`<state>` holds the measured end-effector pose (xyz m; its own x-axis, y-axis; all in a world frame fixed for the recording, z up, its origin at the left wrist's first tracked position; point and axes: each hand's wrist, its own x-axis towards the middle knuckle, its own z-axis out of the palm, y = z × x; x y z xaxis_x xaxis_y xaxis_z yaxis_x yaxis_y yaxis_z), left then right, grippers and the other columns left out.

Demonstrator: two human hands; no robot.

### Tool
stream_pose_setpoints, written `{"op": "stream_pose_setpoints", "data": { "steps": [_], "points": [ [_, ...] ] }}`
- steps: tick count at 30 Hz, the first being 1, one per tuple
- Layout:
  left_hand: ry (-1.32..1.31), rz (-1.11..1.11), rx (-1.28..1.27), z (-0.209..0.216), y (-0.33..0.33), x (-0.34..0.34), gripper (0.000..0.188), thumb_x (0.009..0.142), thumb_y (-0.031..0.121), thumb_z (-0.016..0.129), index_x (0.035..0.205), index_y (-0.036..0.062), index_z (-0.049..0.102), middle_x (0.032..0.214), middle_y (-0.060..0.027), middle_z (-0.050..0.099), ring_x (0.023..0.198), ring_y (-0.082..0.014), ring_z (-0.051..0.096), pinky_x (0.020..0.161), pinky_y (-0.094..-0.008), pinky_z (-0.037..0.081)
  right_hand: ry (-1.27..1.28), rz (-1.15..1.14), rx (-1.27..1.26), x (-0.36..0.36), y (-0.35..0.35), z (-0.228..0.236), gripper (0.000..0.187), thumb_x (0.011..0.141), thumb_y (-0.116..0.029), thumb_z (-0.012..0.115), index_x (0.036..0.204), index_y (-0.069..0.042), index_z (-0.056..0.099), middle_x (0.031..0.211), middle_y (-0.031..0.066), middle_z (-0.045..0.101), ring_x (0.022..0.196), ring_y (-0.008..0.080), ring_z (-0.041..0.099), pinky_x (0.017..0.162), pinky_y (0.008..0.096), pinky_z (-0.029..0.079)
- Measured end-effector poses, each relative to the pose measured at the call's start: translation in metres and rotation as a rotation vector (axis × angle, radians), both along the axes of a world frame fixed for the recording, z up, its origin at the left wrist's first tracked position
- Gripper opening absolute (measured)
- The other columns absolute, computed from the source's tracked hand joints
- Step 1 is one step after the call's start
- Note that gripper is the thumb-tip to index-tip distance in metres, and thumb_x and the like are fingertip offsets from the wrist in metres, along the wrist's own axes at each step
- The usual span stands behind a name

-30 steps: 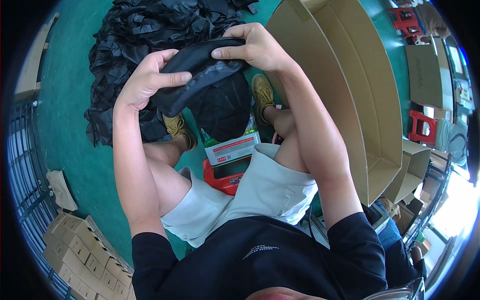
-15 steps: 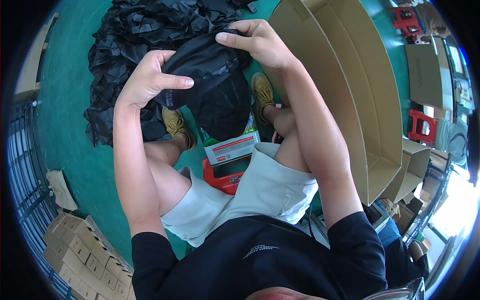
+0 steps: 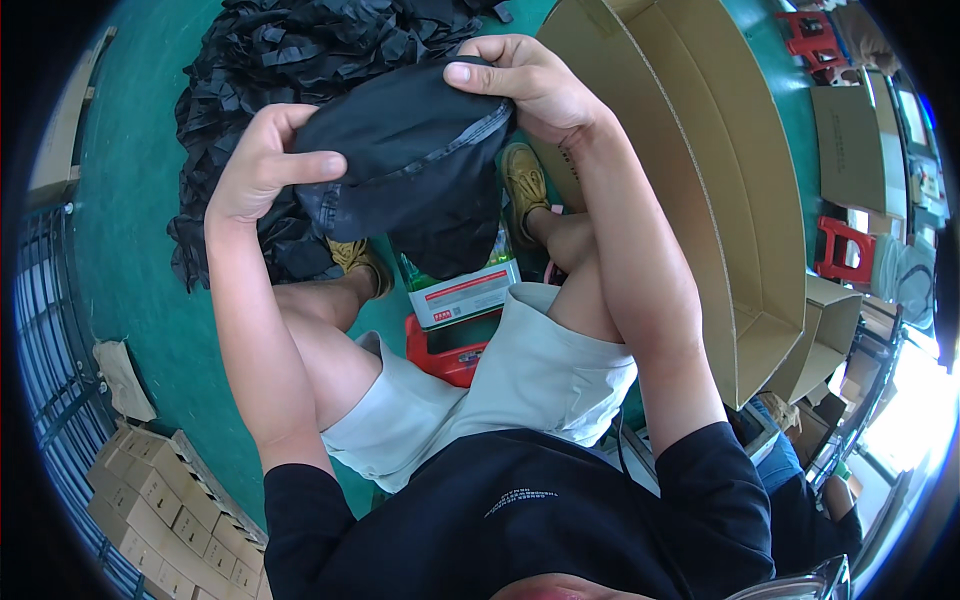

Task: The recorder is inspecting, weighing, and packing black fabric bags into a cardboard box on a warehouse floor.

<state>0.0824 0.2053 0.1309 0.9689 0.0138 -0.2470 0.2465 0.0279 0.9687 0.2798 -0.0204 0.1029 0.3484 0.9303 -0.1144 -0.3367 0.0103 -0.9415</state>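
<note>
Two hands work as a pair on one black fabric piece (image 3: 400, 130), which is spread between them above the person's lower legs. The left grip (image 3: 255, 160) is clamped on the left end of the piece: the thumb (image 3: 312, 167) extends to the right across the near face, and the remaining fingers curl around the far side, where they are partly hidden. The right grip (image 3: 535, 88) pinches the upper right corner: the thumb (image 3: 480, 78) points left over the near face, with the fingers bent behind the edge.

The right grip sits farther from the body than the left, so the piece is inclined, its right end higher in the view. A shinier strip (image 3: 425, 158) crosses the near face diagonally. The left forearm (image 3: 245, 320) rises almost straight from the lower edge; the right forearm (image 3: 640, 245) slants inward from the right.

Below the held piece, more black fabric (image 3: 450, 240) lies over a printed container (image 3: 468, 302). A red stool (image 3: 440, 355) is located between the legs, next to the container. A heap of black material (image 3: 330, 40) occupies the green floor (image 3: 140, 250) beyond the left grip. A large cardboard box (image 3: 690, 170) stands to the right, beside the right forearm.
</note>
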Motion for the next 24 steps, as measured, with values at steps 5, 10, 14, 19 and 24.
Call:
{"op": "stream_pose_setpoints", "data": {
  "steps": [5, 10, 14, 19, 24],
  "points": [
    [-0.32, 0.204, -0.359, -0.021, 0.027, -0.014, 0.06, 0.08, 0.036, 0.082, 0.12, -0.0047, 0.062, 0.108, -0.011, 0.071, 0.097, -0.0161, 0.068, 0.092, -0.0312, 0.053, 0.132, -0.035, 0.031, 0.001, 0.0, 0.003, 0.017, 0.09, -0.021, 0.074, 0.088, -0.004, 0.07, 0.08, -0.002, 0.068, 0.074, 0.0068, 0.064, 0.071, 0.0228, 0.052],
    [-0.404, 0.293, -0.548, -0.023, 0.013, -0.011, 0.058, 0.097, 0.038, 0.061, 0.134, -0.0056, 0.051, 0.122, -0.0163, 0.064, 0.109, -0.0221, 0.065, 0.096, -0.0351, 0.052, 0.2, -0.162, 0.086, 0.001, 0.002, 0.001, 0.017, 0.092, -0.022, 0.071, 0.093, -0.005, 0.071, 0.084, -0.0002, 0.07, 0.074, 0.0068, 0.065, 0.071, 0.0222, 0.054],
    [-0.363, 0.305, -0.595, -0.024, 0.012, -0.009, 0.054, 0.104, 0.038, 0.048, 0.136, -0.0048, 0.049, 0.124, -0.0157, 0.064, 0.112, -0.0223, 0.064, 0.097, -0.035, 0.051, 0.209, -0.162, 0.146, 0.007, 0.001, -0.006, 0.017, 0.093, -0.021, 0.07, 0.095, -0.004, 0.072, 0.086, 0.0002, 0.071, 0.075, 0.0072, 0.066, 0.072, 0.0224, 0.055],
    [-0.38, 0.245, -0.692, -0.025, 0.013, -0.005, 0.051, 0.106, 0.037, 0.042, 0.135, -0.0036, 0.05, 0.124, -0.0146, 0.064, 0.112, -0.0215, 0.064, 0.098, -0.0354, 0.051, 0.2, -0.149, 0.17, 0.006, 0.001, -0.004, 0.017, 0.093, -0.021, 0.07, 0.094, -0.005, 0.072, 0.086, 0.0003, 0.072, 0.076, 0.0081, 0.067, 0.075, 0.0222, 0.055],
    [-0.366, 0.258, -0.709, -0.024, 0.012, -0.004, 0.05, 0.106, 0.037, 0.042, 0.135, -0.0028, 0.051, 0.124, -0.0146, 0.064, 0.112, -0.0214, 0.064, 0.098, -0.0348, 0.05, 0.203, -0.173, 0.147, 0.004, 0.0, -0.003, 0.016, 0.092, -0.02, 0.071, 0.092, -0.005, 0.073, 0.085, 0.0004, 0.072, 0.077, 0.0085, 0.067, 0.076, 0.0221, 0.055]
  ]
}}
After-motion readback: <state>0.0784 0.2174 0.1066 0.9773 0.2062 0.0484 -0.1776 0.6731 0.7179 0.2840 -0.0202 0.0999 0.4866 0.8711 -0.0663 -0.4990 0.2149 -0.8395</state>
